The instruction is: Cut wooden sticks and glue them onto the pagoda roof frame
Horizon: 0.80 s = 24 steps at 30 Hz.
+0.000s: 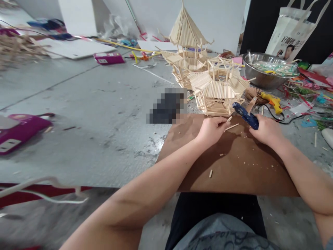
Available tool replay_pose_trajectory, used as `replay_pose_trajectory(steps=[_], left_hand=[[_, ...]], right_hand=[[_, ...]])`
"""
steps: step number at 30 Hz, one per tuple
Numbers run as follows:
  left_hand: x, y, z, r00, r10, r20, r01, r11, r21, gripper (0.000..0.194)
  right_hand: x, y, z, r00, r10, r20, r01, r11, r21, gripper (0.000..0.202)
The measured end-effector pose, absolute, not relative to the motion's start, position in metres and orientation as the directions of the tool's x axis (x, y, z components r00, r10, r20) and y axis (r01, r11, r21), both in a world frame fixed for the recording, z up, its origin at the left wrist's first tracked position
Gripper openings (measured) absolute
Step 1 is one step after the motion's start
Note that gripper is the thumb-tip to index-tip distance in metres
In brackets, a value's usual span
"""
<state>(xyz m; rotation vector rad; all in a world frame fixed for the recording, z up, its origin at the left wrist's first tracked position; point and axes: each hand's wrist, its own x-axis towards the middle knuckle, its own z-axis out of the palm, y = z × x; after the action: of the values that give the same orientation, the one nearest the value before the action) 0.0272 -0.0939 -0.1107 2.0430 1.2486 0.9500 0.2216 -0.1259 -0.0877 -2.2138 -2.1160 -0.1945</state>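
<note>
My left hand (212, 131) pinches short pale wooden stick (229, 118), just before open-topped pale-stick pavilion (218, 90); my right hand (267, 128) grips dark-blue hand tool (247, 116) near pavilion's front right. Best keep stick steady, left hand clear of tool.

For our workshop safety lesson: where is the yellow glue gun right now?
In the head view, the yellow glue gun lies toward the right, between the metal bowl and the right hand.
</note>
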Motion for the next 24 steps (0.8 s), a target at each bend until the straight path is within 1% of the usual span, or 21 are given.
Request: replay_pose_trajectory(steps=[3, 5, 7, 9, 10, 11, 12, 13, 14, 16, 17, 18, 20, 24], left_hand=[[0.027, -0.091, -0.110, 0.338, 0.940, 0.058, 0.388, -0.195, 0.901, 0.022], [0.027, -0.089, -0.110, 0.356, 0.932, -0.067, 0.299, -0.046, 0.953, 0.019], [0.028, -0.089, -0.109, 0.383, 0.912, -0.146, 0.217, 0.065, 0.974, 0.018], [0.028, -0.088, -0.109, 0.409, 0.896, -0.172, 0.161, 0.114, 0.980, 0.017], [0.028, -0.088, -0.109, 0.411, 0.898, -0.155, 0.156, 0.098, 0.983, 0.018], [0.027, -0.088, -0.110, 0.403, 0.908, -0.114, 0.179, 0.044, 0.983, 0.018], [0.026, -0.088, -0.111, 0.384, 0.922, -0.049, 0.232, -0.045, 0.972, 0.018], [0.026, -0.089, -0.111, 0.363, 0.931, 0.039, 0.313, -0.161, 0.936, 0.018], [0.026, -0.089, -0.112, 0.352, 0.926, 0.136, 0.409, -0.283, 0.868, 0.019], [0.026, -0.091, -0.114, 0.365, 0.882, 0.298, 0.583, -0.466, 0.666, 0.018], [0.028, -0.091, -0.115, 0.384, 0.858, 0.342, 0.642, -0.514, 0.569, 0.018], [0.030, -0.092, -0.116, 0.402, 0.840, 0.365, 0.684, -0.540, 0.490, 0.018], [0.036, -0.093, -0.118, 0.435, 0.822, 0.368, 0.740, -0.559, 0.374, 0.021], [0.046, -0.094, -0.121, 0.518, 0.808, 0.281, 0.792, -0.577, 0.199, 0.026]], right_hand=[[0.233, -0.121, -0.088, 0.018, 0.981, 0.192, 0.999, -0.027, 0.045, 0.045], [0.242, -0.116, -0.089, -0.020, 0.985, 0.174, 0.995, 0.003, 0.098, 0.051], [0.250, -0.112, -0.091, -0.048, 0.989, 0.138, 0.989, 0.027, 0.148, 0.056], [0.255, -0.109, -0.094, -0.053, 0.993, 0.103, 0.984, 0.034, 0.173, 0.059], [0.257, -0.108, -0.096, -0.053, 0.995, 0.089, 0.983, 0.036, 0.178, 0.059], [0.258, -0.108, -0.097, -0.053, 0.995, 0.078, 0.983, 0.038, 0.181, 0.060], [0.258, -0.107, -0.098, -0.055, 0.996, 0.073, 0.982, 0.041, 0.184, 0.061], [0.258, -0.107, -0.098, -0.057, 0.996, 0.071, 0.982, 0.043, 0.185, 0.062], [0.257, -0.107, -0.099, -0.055, 0.996, 0.070, 0.982, 0.041, 0.185, 0.064], [0.255, -0.107, -0.100, -0.049, 0.997, 0.065, 0.983, 0.037, 0.180, 0.067], [0.254, -0.108, -0.100, -0.048, 0.997, 0.060, 0.984, 0.037, 0.175, 0.068], [0.253, -0.108, -0.101, -0.048, 0.997, 0.058, 0.985, 0.037, 0.170, 0.070], [0.251, -0.108, -0.103, -0.047, 0.997, 0.060, 0.986, 0.037, 0.164, 0.072], [0.248, -0.109, -0.106, -0.040, 0.997, 0.063, 0.987, 0.030, 0.157, 0.073]])
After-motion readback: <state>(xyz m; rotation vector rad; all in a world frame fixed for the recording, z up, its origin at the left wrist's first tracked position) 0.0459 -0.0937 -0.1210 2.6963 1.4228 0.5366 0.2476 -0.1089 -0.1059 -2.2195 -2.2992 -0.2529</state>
